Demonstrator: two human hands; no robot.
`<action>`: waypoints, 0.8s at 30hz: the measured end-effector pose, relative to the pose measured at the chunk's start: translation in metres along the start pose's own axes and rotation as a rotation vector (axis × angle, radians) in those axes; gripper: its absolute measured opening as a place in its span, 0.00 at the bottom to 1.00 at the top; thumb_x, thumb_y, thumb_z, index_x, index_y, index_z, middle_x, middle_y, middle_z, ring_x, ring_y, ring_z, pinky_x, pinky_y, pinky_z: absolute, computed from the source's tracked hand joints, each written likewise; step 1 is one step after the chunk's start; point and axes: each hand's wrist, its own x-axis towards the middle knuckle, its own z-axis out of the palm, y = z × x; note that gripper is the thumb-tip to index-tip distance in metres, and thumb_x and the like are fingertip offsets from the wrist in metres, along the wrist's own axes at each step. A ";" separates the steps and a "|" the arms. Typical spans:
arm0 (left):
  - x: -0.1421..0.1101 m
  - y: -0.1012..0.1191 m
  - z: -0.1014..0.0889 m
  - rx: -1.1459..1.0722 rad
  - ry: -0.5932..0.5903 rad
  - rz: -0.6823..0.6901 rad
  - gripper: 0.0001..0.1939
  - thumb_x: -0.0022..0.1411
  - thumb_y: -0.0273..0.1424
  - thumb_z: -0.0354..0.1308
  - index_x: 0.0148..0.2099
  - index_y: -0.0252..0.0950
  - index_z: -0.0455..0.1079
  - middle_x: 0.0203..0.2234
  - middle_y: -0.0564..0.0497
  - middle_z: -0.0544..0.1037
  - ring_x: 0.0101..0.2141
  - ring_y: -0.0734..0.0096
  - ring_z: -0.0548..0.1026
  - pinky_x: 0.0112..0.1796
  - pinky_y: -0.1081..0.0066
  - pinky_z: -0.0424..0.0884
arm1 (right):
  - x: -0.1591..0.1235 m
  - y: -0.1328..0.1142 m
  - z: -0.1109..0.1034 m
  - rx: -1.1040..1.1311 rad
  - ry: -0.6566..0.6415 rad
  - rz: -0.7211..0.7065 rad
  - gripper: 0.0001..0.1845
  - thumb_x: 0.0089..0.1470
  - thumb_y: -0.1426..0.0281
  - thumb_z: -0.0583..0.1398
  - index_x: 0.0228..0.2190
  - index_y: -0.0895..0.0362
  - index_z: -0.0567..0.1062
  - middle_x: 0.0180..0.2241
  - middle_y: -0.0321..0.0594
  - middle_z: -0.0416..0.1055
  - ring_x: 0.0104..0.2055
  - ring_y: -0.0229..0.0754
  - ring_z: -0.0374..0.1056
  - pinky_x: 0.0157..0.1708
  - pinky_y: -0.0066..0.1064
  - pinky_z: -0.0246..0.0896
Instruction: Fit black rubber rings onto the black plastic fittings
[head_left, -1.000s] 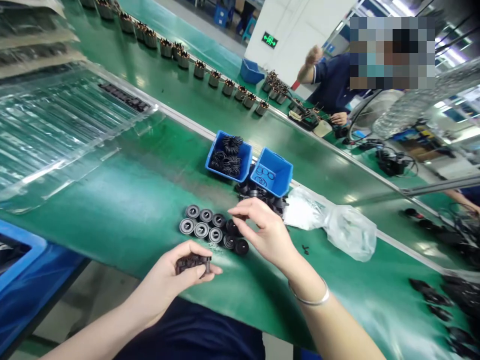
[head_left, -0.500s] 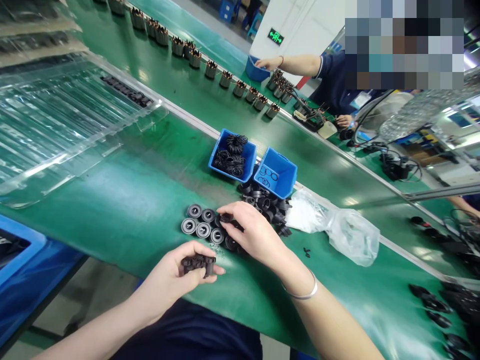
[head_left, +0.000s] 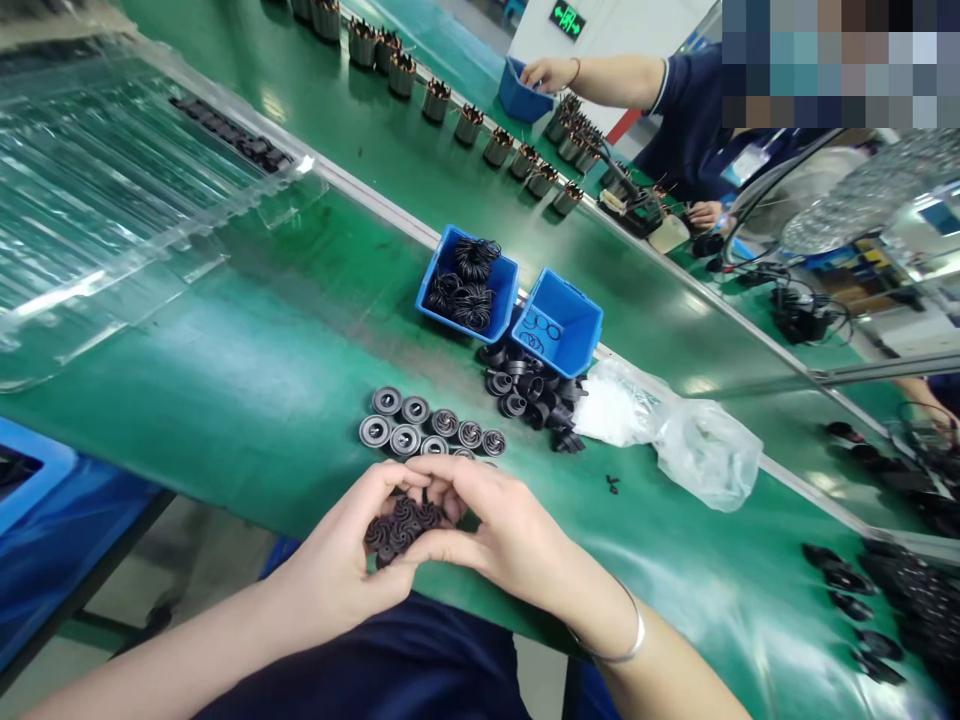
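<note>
Fingers of both hands curled closed, the left hand and right hand cupped together around black ribbed parts at lower centre of frame. The right hand had left the rings to join the left, so the parts now lay held between both. Above stood a row of grey-faced black rings, then a loose black pile, two blue bins at centre, and a plastic bag to the right, all on the green belt.
</note>
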 end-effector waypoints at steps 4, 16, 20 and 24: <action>-0.005 0.001 -0.002 0.019 -0.004 0.020 0.24 0.59 0.20 0.56 0.55 0.45 0.59 0.43 0.53 0.71 0.42 0.69 0.75 0.43 0.72 0.73 | -0.002 0.005 -0.002 0.047 0.024 -0.147 0.23 0.56 0.64 0.67 0.52 0.53 0.71 0.38 0.37 0.77 0.36 0.37 0.72 0.42 0.29 0.69; -0.004 -0.005 -0.003 -0.477 0.075 -0.253 0.13 0.64 0.32 0.62 0.49 0.41 0.64 0.51 0.47 0.75 0.60 0.55 0.69 0.55 0.59 0.71 | 0.012 0.032 -0.011 -0.228 0.131 -0.107 0.17 0.63 0.75 0.57 0.53 0.52 0.68 0.46 0.43 0.74 0.49 0.44 0.70 0.50 0.40 0.68; -0.004 -0.005 -0.006 -0.431 0.088 -0.294 0.14 0.61 0.30 0.64 0.48 0.40 0.67 0.49 0.47 0.78 0.56 0.57 0.73 0.54 0.63 0.70 | 0.013 0.032 -0.010 -0.266 0.073 -0.132 0.19 0.63 0.77 0.56 0.55 0.53 0.66 0.47 0.44 0.73 0.50 0.45 0.69 0.52 0.42 0.66; -0.003 -0.009 -0.007 -0.424 0.086 -0.296 0.16 0.61 0.31 0.64 0.51 0.41 0.67 0.48 0.49 0.78 0.55 0.60 0.74 0.54 0.65 0.69 | 0.012 0.031 -0.010 -0.286 0.053 -0.134 0.19 0.64 0.77 0.56 0.55 0.55 0.66 0.48 0.44 0.73 0.51 0.44 0.68 0.52 0.40 0.66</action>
